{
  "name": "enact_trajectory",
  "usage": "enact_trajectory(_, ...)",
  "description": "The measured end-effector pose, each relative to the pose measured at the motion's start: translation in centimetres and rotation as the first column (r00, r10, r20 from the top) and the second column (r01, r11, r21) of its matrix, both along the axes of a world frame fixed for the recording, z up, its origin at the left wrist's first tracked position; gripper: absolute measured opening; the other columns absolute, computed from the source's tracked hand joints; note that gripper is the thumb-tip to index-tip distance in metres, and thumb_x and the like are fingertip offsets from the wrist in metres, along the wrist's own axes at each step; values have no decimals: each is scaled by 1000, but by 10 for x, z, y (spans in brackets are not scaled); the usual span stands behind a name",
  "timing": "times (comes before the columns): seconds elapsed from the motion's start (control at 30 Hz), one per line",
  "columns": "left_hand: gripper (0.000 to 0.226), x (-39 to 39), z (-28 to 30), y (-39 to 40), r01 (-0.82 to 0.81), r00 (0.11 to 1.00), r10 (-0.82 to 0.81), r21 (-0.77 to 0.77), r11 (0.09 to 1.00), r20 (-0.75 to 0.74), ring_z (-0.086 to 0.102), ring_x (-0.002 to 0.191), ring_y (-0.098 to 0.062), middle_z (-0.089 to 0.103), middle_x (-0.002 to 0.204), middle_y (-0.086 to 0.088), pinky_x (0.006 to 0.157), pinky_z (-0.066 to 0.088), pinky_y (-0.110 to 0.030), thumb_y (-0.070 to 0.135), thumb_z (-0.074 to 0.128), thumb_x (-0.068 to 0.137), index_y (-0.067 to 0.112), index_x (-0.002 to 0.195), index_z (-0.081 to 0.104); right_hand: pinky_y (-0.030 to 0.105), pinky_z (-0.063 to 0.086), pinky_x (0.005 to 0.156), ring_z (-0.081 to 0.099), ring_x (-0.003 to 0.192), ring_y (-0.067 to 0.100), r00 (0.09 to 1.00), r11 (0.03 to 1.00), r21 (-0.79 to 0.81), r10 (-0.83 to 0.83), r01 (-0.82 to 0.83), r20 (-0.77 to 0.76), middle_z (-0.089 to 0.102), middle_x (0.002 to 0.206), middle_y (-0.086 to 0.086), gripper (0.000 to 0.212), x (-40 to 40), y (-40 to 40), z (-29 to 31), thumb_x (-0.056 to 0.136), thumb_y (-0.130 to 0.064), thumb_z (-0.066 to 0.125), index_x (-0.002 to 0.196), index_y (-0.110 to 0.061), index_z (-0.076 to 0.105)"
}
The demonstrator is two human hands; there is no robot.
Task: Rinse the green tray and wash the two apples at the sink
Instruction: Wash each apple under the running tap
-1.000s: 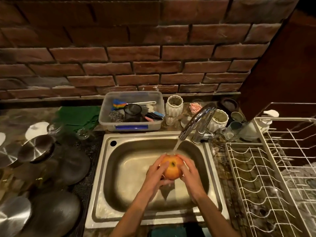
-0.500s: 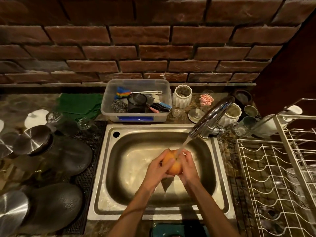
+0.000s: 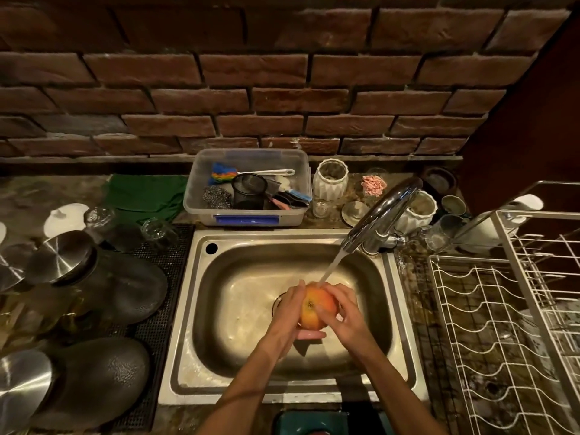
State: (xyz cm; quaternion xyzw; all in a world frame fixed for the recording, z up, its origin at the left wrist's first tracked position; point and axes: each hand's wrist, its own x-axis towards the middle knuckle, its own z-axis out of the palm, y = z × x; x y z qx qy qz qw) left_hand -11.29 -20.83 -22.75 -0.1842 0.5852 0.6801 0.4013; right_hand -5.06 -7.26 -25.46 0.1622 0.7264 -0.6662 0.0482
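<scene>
An orange-red apple is held over the middle of the steel sink, right under the stream of water from the chrome tap. My left hand cups the apple from the left and below. My right hand wraps its right side, fingers across the top. A dark green-teal edge, perhaps the tray, shows at the bottom just in front of the sink. A second apple is not in sight.
A clear plastic tub of brushes and scrubbers stands behind the sink, with white jars and glasses beside the tap. A white wire dish rack fills the right. Upturned pots and steel lids crowd the left counter, near a green cloth.
The view has tilted further down over the sink. My hands have turned the apple under the water, so its stem end now faces up, and my right fingers have slid over its top.
</scene>
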Motion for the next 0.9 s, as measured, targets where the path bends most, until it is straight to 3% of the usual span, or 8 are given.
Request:
enact_trajectory(0.17, 38, 5, -1, 3, 89, 984, -96, -55, 994, -149, 69, 107, -27, 52, 134, -6, 78, 63, -46, 51, 45, 100, 32, 133, 50, 50, 55, 99, 58, 124, 22, 956, 913, -284, -269, 291, 115, 56, 136, -4, 44, -5, -12, -6, 85, -41, 70, 126, -27, 69)
enact_trajectory(0.23, 45, 10, -7, 1, 132, 935, -176, -157, 979, -309, 62, 115, -13, 50, 140, -1, 90, 59, -32, 56, 40, 100, 37, 140, 43, 47, 57, 96, 65, 117, 22, 920, 869, -308, -344, 388, 189, 66, 129, -3, 40, -10, -18, -7, 79, -43, 73, 118, -33, 74)
enact_trajectory(0.33, 49, 13, -18, -4, 200, 834, -329, -313, 929, -443, 47, 127, -8, 38, 145, 6, 107, 44, -28, 61, 36, 98, 48, 145, 32, 38, 60, 86, 70, 109, 22, 895, 819, -371, -356, 438, 269, 73, 119, 2, 23, -17, -23, -6, 86, -35, 71, 108, -36, 76)
enact_trajectory(0.5, 38, 15, -25, -8, 257, 732, -442, -390, 884, -519, 45, 124, -5, 28, 134, 18, 107, 46, -30, 58, 35, 99, 69, 133, 24, 56, 58, 89, 69, 111, 33, 883, 745, -511, -224, 428, 413, 72, 120, 11, 27, -24, -20, -3, 93, -35, 65, 118, -25, 73)
enact_trajectory(0.67, 47, 13, -30, -2, 95, 899, -217, -315, 944, -380, 44, 125, -11, 37, 135, 14, 105, 50, -38, 56, 37, 100, 42, 145, 36, 56, 61, 78, 66, 113, 32, 894, 814, -476, -112, 333, 433, 67, 125, 7, 34, -29, -12, 1, 92, -28, 69, 126, -30, 68)
enact_trajectory(0.73, 27, 8, -25, 4, -2, 920, -115, -298, 954, -374, 58, 111, -16, 58, 119, 7, 94, 55, -35, 50, 36, 102, 38, 117, 56, 55, 60, 85, 65, 115, 28, 916, 856, -417, -146, 306, 373, 64, 131, 4, 42, -27, -14, 0, 89, -30, 71, 130, -30, 65)
enact_trajectory(0.8, 22, 1, -18, 6, 6, 918, -129, -312, 950, -375, 65, 99, -16, 64, 109, 0, 81, 56, -29, 46, 36, 103, 36, 104, 56, 57, 57, 92, 60, 122, 28, 939, 906, -335, -156, 260, 308, 58, 139, 4, 49, -22, -16, -4, 91, -34, 68, 139, -29, 58)
enact_trajectory(0.9, 37, -3, -13, 4, 58, 965, -125, -279, 959, -230, 65, 103, -22, 62, 119, -8, 84, 59, -39, 50, 37, 103, 22, 121, 52, 49, 53, 101, 56, 126, 21, 987, 994, -78, -67, 80, 149, 52, 143, 1, 54, -15, -13, -7, 94, -36, 63, 146, -26, 49)
